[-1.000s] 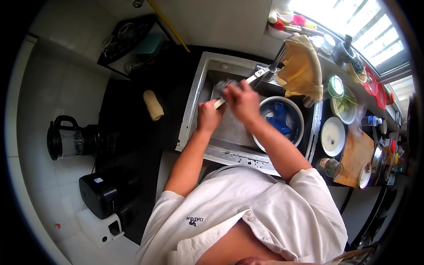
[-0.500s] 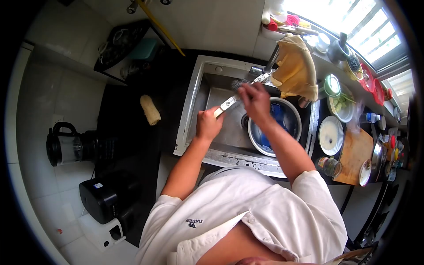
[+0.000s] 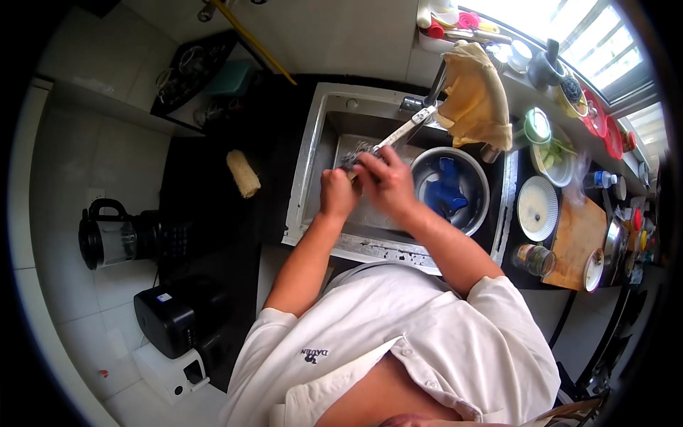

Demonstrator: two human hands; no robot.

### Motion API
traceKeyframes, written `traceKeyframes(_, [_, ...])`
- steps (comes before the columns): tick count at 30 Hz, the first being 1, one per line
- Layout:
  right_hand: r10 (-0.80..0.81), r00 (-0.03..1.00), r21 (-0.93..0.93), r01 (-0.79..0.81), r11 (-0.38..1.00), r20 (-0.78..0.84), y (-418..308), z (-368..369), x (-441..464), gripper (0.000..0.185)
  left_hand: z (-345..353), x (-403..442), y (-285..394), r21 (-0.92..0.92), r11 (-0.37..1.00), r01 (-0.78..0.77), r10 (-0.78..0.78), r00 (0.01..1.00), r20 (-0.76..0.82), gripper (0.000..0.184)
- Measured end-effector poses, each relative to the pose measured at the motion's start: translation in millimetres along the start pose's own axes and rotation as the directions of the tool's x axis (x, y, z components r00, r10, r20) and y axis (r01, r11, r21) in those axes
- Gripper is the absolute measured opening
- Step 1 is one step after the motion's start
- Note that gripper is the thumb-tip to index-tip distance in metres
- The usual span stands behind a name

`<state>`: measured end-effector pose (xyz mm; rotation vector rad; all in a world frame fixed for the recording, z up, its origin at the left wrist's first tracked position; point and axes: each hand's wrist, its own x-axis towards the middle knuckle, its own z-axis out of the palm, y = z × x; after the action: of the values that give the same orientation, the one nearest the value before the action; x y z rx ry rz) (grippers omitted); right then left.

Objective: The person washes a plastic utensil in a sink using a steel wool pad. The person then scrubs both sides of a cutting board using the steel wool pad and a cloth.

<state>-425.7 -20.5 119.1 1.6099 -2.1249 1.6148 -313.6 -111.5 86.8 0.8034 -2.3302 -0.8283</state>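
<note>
"Shown at centre?"
"Slim white-handled utensil [image 3: 404,131], slanting above the sink [image 3: 370,218], upper end near the faucet [image 3: 435,85]."

"State of each grip?"
"Left grip [image 3: 338,192]: closed around the utensil's lower end. Right grip [image 3: 388,186]: just beside, fingers bent and slightly blurred, pinching a grey wire scourer [image 3: 358,154] close to the utensil."

"Within the sink, to the right?"
"Metal bowl [image 3: 472,174], with a blue item [image 3: 446,196] inside."

"Over the faucet?"
"Yellow cloth [image 3: 475,99], draped and hanging."

"Farther out?"
"To the left, loofah [image 3: 243,174] lying on the black table [image 3: 213,235]; to the right, ribbed dish [image 3: 537,206], cutting board [image 3: 575,242] and glass jar [image 3: 533,260], grouped beyond the sink."
</note>
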Motion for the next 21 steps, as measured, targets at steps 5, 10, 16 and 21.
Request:
traceKeyframes(5, [0.058, 0.998, 0.001, -0.058, 0.998, -0.024, 9.5, -8.2, 12.3, 0.013, 5.4, 9.1, 13.7, -0.022, 0.999, 0.048, -0.048, 0.999, 0.0, 0.011])
traceKeyframes(10, [0.328, 0.944, -0.023, -0.328, 0.945, 0.02, 20.1, -20.2, 25.2, 0.015, 7.4, 3.1, 12.2, -0.064, 0.996, 0.055, -0.057, 0.998, -0.023, 0.015])
traceKeyframes(16, [0.113, 0.993, -0.117, -0.109, 0.987, 0.03, 6.7, -20.8, 11.1, 0.012, 15.7, 1.2, 9.1, -0.023, 0.999, -0.026, 0.025, 1.0, -0.018, 0.013])
traceKeyframes(21, [0.106, 0.994, -0.066, -0.106, 0.992, -0.006, 14.6, -19.7, 11.9, 0.013, 26.3, -2.3, -5.5, -0.089, 0.996, 0.008, -0.011, 0.999, -0.032, 0.011])
